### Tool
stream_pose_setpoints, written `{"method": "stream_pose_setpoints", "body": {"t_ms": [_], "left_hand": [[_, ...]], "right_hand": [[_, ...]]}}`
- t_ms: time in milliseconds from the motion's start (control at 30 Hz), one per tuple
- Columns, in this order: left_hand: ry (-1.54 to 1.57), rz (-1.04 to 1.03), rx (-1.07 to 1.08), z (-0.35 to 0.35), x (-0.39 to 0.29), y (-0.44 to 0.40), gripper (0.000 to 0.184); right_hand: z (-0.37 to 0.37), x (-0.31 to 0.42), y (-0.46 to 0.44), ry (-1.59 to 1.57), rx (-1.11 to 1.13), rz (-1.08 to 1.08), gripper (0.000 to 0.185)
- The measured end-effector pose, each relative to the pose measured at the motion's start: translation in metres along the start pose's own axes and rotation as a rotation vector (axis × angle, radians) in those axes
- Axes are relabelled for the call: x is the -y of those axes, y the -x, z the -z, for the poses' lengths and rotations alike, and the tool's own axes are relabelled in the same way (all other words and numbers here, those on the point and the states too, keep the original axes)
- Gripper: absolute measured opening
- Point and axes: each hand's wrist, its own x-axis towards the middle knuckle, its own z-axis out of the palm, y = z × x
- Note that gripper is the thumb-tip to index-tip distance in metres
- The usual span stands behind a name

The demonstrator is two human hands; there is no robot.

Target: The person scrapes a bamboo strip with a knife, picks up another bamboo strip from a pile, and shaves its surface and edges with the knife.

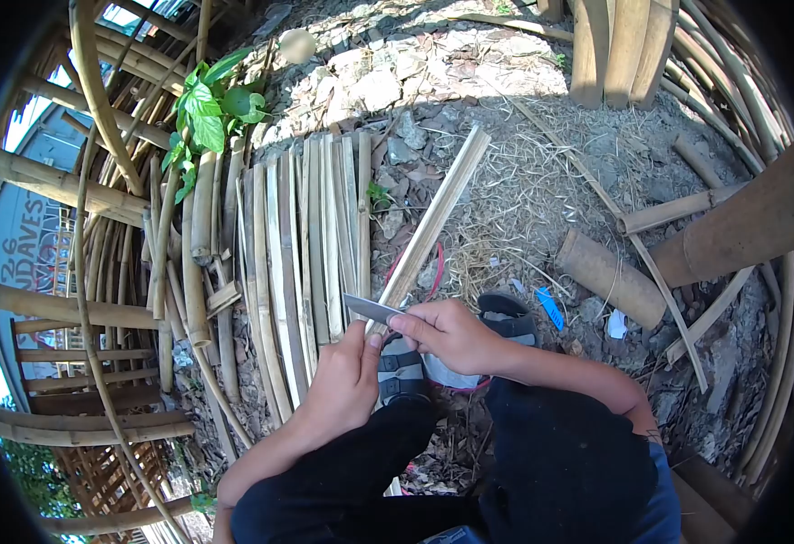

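A long pale bamboo slat (440, 210) slants up and away from me, its near end in the closed fingers of my left hand (346, 376). My right hand (451, 334) is wrapped round a knife (368, 308); its handle is hidden in the fist. The flat grey blade lies across the slat near its lower end, just above my left thumb, and points left. Whether the edge bites into the bamboo I cannot tell. Below the hands are my sandalled feet (404, 376) on the ground.
A row of split bamboo slats (311, 245) lies at left, beside a bamboo fence (62, 186). Wood shavings (515, 190) cover the ground ahead. At right are a thick bamboo piece (610, 279), a blue scrap (550, 308) and a leaning thick pole (732, 231). A leafy plant (207, 113) grows upper left.
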Motion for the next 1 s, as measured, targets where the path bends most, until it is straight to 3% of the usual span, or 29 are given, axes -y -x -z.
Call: {"method": "stream_pose_setpoints", "body": {"t_ms": [533, 600, 700, 767, 933, 1000], "left_hand": [[-0.075, -0.006, -0.030, 0.005, -0.004, 0.003, 0.023], [-0.085, -0.012, -0.038, 0.006, 0.001, 0.005, 0.024], [-0.113, 0.035, -0.014, 0.006, 0.003, 0.005, 0.024], [-0.094, 0.038, -0.034, 0.005, 0.002, 0.004, 0.024], [-0.136, -0.035, 0.002, 0.001, -0.002, 0.003, 0.019], [-0.140, -0.069, -0.023, -0.001, -0.002, 0.002, 0.016]], "right_hand": [[0.023, -0.003, -0.002, 0.060, -0.095, 0.009, 0.049], [0.046, -0.012, -0.011, -0.250, -0.270, -0.092, 0.048], [0.069, -0.009, -0.010, -0.228, -0.368, -0.047, 0.048], [0.058, -0.011, -0.003, -0.133, -0.299, -0.088, 0.049], [0.005, -0.006, 0.003, 0.094, 0.020, 0.036, 0.049], [0.002, -0.005, 0.000, 0.079, 0.015, 0.021, 0.049]]}}
